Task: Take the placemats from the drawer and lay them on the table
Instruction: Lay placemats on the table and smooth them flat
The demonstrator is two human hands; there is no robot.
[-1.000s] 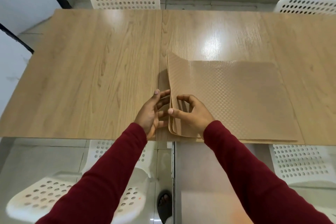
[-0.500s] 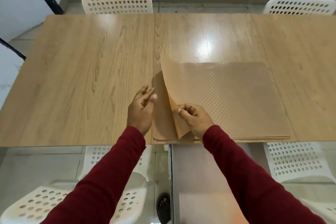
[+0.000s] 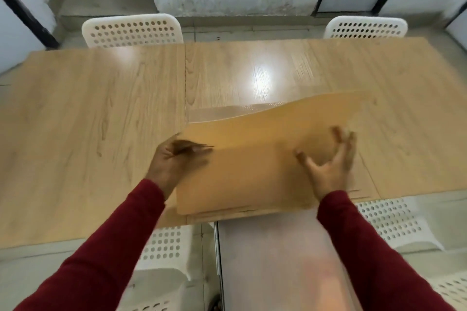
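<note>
Top placemat now lifted, right hand released.

1. The left half of the table is lying bare, giving open room for a hand.
2. A lifted placemat and both hands are blocking the near middle, with a stack of mats lying under it.
3. 2 white chairs are standing along the far edge, 2 more at the near edge.
</note>
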